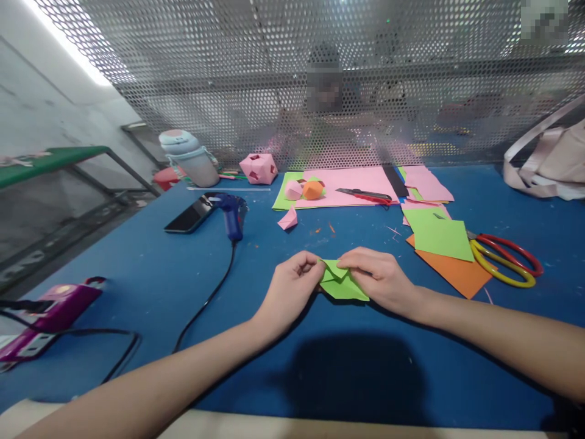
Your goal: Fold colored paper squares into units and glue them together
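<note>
A folded piece of green paper [343, 284] lies on the blue table [150, 274] in the middle. My left hand [292, 289] pinches its left corner with curled fingers. My right hand [379, 277] presses and pinches its right side, fingers closed on the folds. Both hands rest low on the table surface.
Green and orange sheets [445, 244] and red-and-yellow scissors [507, 256] lie to the right. Pink paper [351, 183], a utility knife [368, 195], small paper shapes [304, 190], a pink paper cube [259, 168], a blue glue gun [234, 213], a phone [189, 216] and a bottle [189, 157] lie farther back. A person sits behind the mesh screen.
</note>
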Demonstrator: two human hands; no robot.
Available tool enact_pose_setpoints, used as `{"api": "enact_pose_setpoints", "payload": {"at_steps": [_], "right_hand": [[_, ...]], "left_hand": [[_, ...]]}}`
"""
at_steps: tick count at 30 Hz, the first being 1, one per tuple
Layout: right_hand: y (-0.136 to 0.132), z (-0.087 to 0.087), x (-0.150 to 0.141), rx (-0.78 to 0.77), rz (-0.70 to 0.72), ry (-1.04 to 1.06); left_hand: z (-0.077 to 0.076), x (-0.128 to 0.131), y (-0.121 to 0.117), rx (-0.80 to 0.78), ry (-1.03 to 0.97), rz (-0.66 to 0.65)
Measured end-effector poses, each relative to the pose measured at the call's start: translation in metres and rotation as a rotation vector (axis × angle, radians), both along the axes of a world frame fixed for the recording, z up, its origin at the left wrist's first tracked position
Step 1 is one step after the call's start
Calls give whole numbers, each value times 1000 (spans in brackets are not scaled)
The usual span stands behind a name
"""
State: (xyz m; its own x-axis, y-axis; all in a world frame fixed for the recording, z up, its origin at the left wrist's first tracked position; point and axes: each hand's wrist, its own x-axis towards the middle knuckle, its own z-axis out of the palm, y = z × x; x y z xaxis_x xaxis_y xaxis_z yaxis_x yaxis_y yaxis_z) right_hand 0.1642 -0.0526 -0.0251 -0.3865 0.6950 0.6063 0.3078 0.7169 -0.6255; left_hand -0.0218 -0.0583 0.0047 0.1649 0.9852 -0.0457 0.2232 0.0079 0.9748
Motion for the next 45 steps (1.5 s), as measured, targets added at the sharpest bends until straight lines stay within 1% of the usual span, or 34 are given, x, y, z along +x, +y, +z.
{"api": "enact_pose_setpoints", "payload": {"at_steps": [5, 8, 11, 17, 21, 24, 28, 35, 39, 43, 45], "right_hand": [[-2, 1, -1, 10, 0, -12], [-4, 4, -2, 14, -20, -7], [-7, 9, -4, -47, -35, 14], [-7, 10, -7, -191, -138, 1], [-6, 9, -6, -226, -106, -18], [-6, 10, -5, -240, -112, -13], [-6, 11, -5, -239, -115, -13], [-5, 8, -4, -204, -102, 10], [-5, 9, -4, -188, -110, 10], [-6, 10, -5, -174, -108, 12], [-6, 11, -5, -200, -128, 13]], "left_hand": [[0, -1, 0, 9, -8, -19], [1, -1, -1, 50, 37, -21], [1, -1, -2, 86, 75, -23], [-1, -2, -4, 138, 133, -58], [-2, -3, -2, 151, 146, -73], [-2, -2, -3, 164, 153, -91], [-1, -2, -4, 187, 180, -126], [0, -5, -3, 292, 268, -177], [0, -5, -4, 292, 279, -202], [2, -4, -6, 288, 253, -177], [2, -4, -5, 272, 230, -149]]}}
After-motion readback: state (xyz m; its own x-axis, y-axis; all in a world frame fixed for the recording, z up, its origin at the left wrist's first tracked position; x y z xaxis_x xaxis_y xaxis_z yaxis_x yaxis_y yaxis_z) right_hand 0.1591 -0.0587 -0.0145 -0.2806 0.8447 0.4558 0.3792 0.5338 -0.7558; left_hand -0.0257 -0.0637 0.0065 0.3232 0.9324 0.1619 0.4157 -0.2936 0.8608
